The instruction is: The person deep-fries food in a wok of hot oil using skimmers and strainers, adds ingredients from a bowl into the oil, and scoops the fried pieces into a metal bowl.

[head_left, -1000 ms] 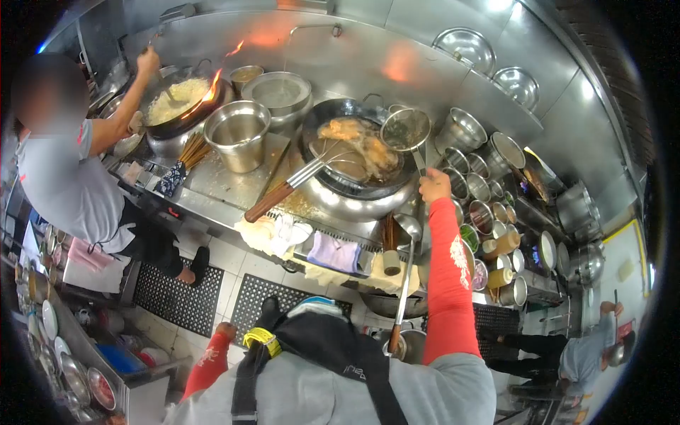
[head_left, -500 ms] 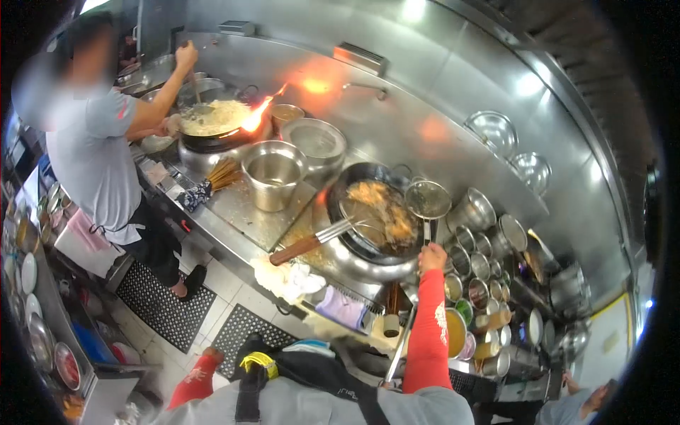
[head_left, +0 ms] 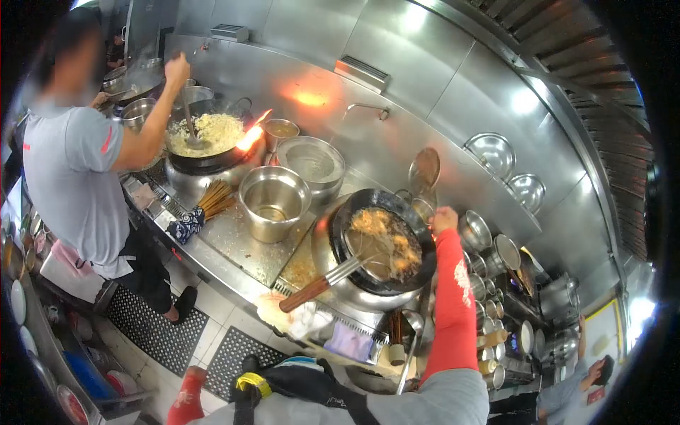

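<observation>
My right hand (head_left: 444, 220) is closed on the handle of a fine mesh strainer (head_left: 425, 168), raised upright behind the wok. Just left of that hand, pieces of food fry in dark oil in the black wok (head_left: 363, 281). A wire skimmer with a wooden handle (head_left: 304, 294) rests across the wok's near side, its mesh in the oil. My left hand (head_left: 195, 375) hangs low near my body, away from the stove; its fingers are too small and curled to show whether anything is in them.
A co-worker (head_left: 78, 170) stirs food in another wok (head_left: 205, 159) beside a flame at the left. Between the woks stand a steel pot (head_left: 274, 221) and a wider pot (head_left: 312, 184). Ladle (head_left: 412, 322) and cloths (head_left: 349, 343) lie at the front edge; steel bowls (head_left: 474, 230) line the right.
My right hand has moved up and back, and the strainer has swung from beside the wok to upright behind it. The view has shifted. The skimmer still rests in the wok.
</observation>
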### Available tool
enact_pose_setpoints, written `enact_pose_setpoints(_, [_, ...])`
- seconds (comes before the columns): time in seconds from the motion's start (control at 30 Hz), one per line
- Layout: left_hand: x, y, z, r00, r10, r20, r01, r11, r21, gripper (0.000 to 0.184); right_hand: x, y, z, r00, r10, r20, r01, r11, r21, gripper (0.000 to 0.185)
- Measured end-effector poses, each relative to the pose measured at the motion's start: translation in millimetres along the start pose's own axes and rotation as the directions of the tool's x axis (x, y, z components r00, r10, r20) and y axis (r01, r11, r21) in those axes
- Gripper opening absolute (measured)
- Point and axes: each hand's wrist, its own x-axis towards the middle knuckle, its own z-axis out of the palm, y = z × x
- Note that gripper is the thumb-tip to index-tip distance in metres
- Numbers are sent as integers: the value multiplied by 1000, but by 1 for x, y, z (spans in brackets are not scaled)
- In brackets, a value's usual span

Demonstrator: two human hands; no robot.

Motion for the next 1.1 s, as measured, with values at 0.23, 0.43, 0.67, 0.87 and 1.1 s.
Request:
enact_pose_setpoints(0.23, [-47, 39, 4, 997, 77, 22, -74, 992, -106, 16, 69, -162, -22, 961, -266, -79, 156, 752, -640, 20])
enact_pose_setpoints(0.43, [-69, 70, 26, 993, -88, 73, 108, 936, -336, 13, 130, -134, 20, 932, -361, 1, 222, 570, -791, 20])
enact_pose_setpoints(0.67, [-76, 44, 44, 996, -87, 11, 85, 940, -329, 15, 33, -117, 18, 962, -272, 8, 210, 724, -657, 27])
enact_pose_setpoints(0.87, [-13, -8, 18, 936, -88, 341, 294, -338, -894, 22, -155, -121, -27, 968, -179, 173, 231, 906, -355, 29])
enact_pose_setpoints(1.1, [10, -53, -147, 823, -381, -421, -437, 50, -898, 24, -202, -68, -23, 964, -62, 258, 166, 899, -406, 27])
